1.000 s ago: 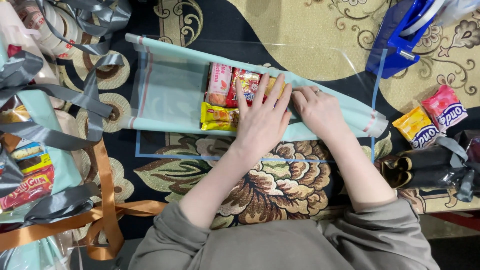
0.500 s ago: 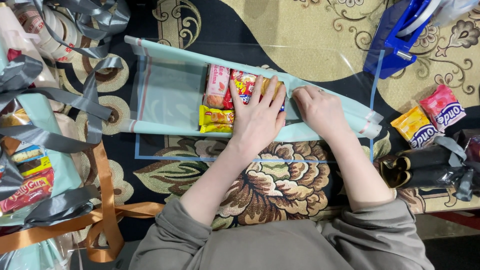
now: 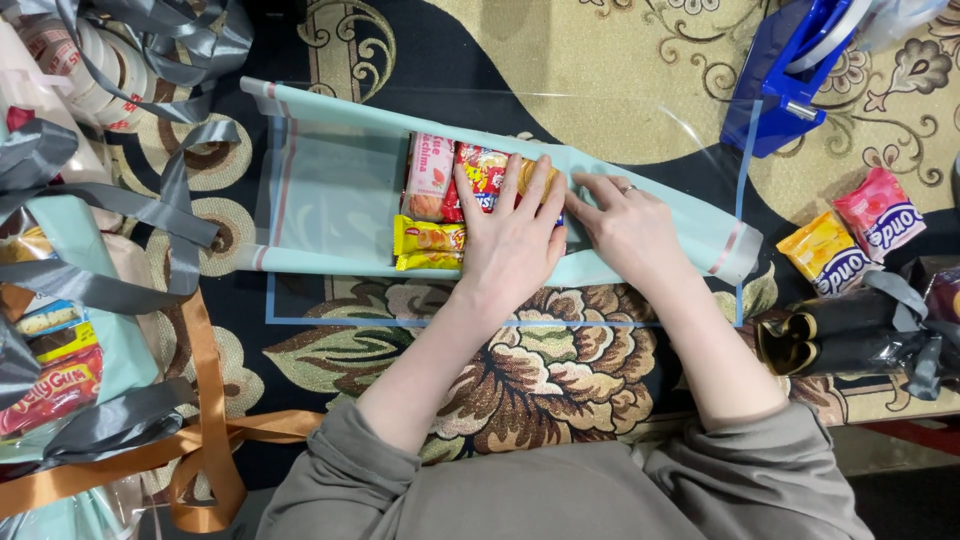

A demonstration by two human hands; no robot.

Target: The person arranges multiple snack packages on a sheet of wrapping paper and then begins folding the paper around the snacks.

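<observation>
A: Snack packets [image 3: 455,205] sit on the pale green wrapping sheet [image 3: 330,190], mid-carpet. Left hand [image 3: 510,240] lies flat on them, fingers spread wide, gripping nothing. Right hand [image 3: 625,225] presses the sheet just beside the left, fingers together and extended, also holding nothing.

B: Edges and free room?

A: Sheet's far edge is folded up over the packets' tops; its near edge runs under the left palm. Sheet's left half is bare. Its right end narrows toward the carpet's [image 3: 560,390] right side. A clear film with blue border [image 3: 500,322] underlies the sheet. Open carpet lies between the sheet's near edge and the person's sleeves.

B: Change against the earlier frames?

A: Left hand has slid slightly toward the right hand; the two now touch at thumb and fingertips. Packets unmoved.

B: Counts?

A: Under the hand: one pink, one red, one yellow packet; an orange one is mostly hidden. Right carpet edge: two loose packets [image 3: 850,240], one yellow, one pink. One blue tape dispenser [image 3: 790,75] at the far right corner. Grey ribbons [image 3: 130,270] and one orange ribbon [image 3: 205,420] along the left edge; grey count unclear.
</observation>
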